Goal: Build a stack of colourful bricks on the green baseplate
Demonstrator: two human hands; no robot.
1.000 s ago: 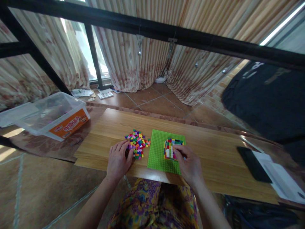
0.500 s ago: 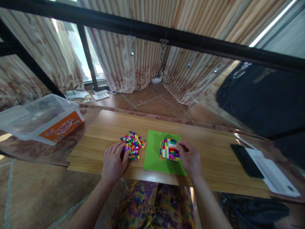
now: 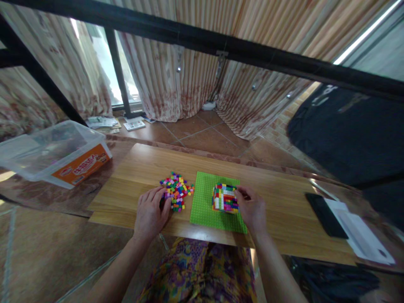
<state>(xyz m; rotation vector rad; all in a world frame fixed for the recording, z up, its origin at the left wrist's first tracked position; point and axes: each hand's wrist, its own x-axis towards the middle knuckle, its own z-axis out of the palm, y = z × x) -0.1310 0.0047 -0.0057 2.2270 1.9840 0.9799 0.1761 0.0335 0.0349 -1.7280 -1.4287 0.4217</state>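
A block structure built of multicoloured toy bricks [image 3: 224, 198] stands on a green studded baseplate [image 3: 202, 210] in the middle of the table. My right hand [image 3: 251, 209] is at its right side, thumb and fingers pinched together at its upper right edge. Whatever lies between those fingertips is hidden. To the left of the baseplate is a loose pile of small coloured bricks [image 3: 178, 189]. My left hand [image 3: 151, 212] rests at the pile's left edge, fingers bent and thumb apart from them, with no brick visible in its grasp.
The wooden table [image 3: 126, 185] carries a black phone [image 3: 325, 214] and a white box-like item [image 3: 366, 235] at its right end. A clear plastic bin [image 3: 57, 153] with an orange label stands to the left. A dark metal bar [image 3: 195, 38] crosses above, before curtains [image 3: 158, 84].
Both hands keep almost the same place at the pile and the brick structure. The view has shifted very slightly.
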